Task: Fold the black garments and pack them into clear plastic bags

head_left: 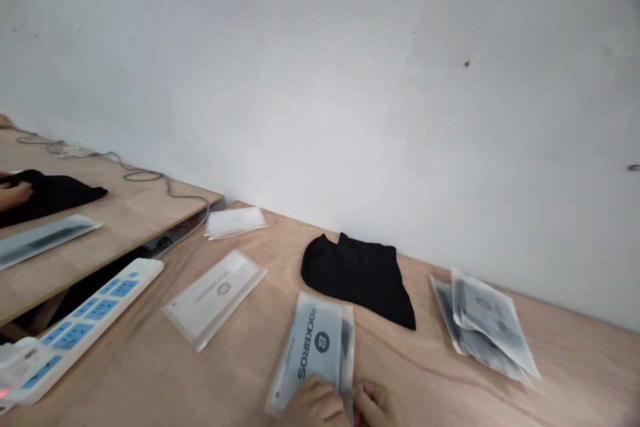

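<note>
A frosted plastic zip bag (315,353) printed ROCKBROS lies on the wooden table at the bottom centre, with something dark showing along its right side. My left hand (320,403) rests on the bag's lower part, its fingers curled against it. At the lower right edge of the bag, my right hand (371,403) is closed in a pinch. Just beyond the bag is a folded black cloth piece (357,277). Both hands are partly cut off by the frame's lower edge.
Flat frosted bags (217,297) lie left, with another stack of bags (236,221) behind. Filled bags (493,323) are piled right. A power strip (95,320) bridges the table gap. On the neighbouring table, another person's hand (15,195) touches black fabric (60,190).
</note>
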Action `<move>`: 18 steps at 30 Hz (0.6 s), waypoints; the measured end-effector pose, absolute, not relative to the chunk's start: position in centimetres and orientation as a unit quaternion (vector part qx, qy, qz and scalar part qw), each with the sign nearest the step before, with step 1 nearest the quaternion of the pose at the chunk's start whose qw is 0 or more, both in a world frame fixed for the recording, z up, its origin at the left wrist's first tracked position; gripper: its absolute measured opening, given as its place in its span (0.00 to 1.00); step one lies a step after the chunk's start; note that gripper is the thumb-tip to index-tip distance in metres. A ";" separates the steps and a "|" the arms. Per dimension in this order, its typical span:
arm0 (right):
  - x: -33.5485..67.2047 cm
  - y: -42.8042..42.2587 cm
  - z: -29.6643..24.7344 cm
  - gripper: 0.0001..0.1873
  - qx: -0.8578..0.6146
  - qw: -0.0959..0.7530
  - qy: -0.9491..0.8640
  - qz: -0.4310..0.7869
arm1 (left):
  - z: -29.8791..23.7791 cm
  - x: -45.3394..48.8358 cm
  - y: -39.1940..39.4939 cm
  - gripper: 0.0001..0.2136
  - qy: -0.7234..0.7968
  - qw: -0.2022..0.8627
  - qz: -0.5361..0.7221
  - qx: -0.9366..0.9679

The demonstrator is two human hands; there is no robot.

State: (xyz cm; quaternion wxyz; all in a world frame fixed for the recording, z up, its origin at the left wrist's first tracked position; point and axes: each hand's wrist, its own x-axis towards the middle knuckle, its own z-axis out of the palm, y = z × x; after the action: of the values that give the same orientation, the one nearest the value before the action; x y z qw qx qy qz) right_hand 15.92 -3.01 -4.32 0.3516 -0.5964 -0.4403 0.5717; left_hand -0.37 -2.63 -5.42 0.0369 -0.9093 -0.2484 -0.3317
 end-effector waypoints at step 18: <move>19.4 -1.3 -4.5 0.33 -0.647 0.348 -0.655 0.178 | 3.9 -5.5 -0.7 0.23 -0.430 -0.139 -0.171 -0.875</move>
State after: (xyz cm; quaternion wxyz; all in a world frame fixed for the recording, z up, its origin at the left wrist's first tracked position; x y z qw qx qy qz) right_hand 19.41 -1.32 -4.46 0.3483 -0.6468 -0.6547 0.1779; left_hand -5.47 -0.65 3.87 -0.1387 -0.8755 -0.4302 -0.1709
